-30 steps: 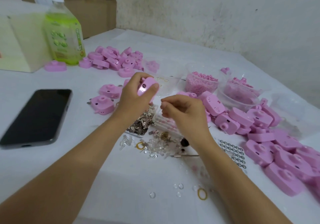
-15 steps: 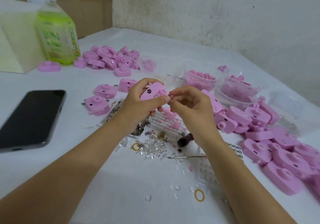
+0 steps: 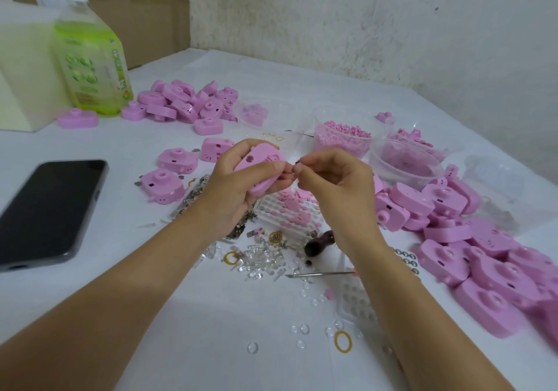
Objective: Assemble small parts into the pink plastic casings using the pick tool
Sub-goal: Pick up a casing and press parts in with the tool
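Note:
My left hand (image 3: 238, 188) grips a pink camera-shaped casing (image 3: 256, 165) above the table's middle. My right hand (image 3: 335, 185) pinches a tiny pink part at the casing's right edge, fingertips touching it; the part is too small to make out. The metal pick tool (image 3: 320, 274) lies on the white cloth below my right wrist, beside its dark wooden handle piece (image 3: 318, 242). A clear tray of small pink parts (image 3: 287, 212) sits under both hands.
Piles of pink casings lie at the right (image 3: 471, 239) and at the back left (image 3: 187, 103). Clear tubs of pink bits (image 3: 341, 137) stand behind. A phone (image 3: 48, 209) lies at left, a green bottle (image 3: 90, 64) behind it. Clear lenses and yellow rings (image 3: 343, 341) are scattered in front.
My left hand brought the casing down and right to meet my right hand, which rose from the parts tray with a small part pinched; both now meet at the casing's edge.

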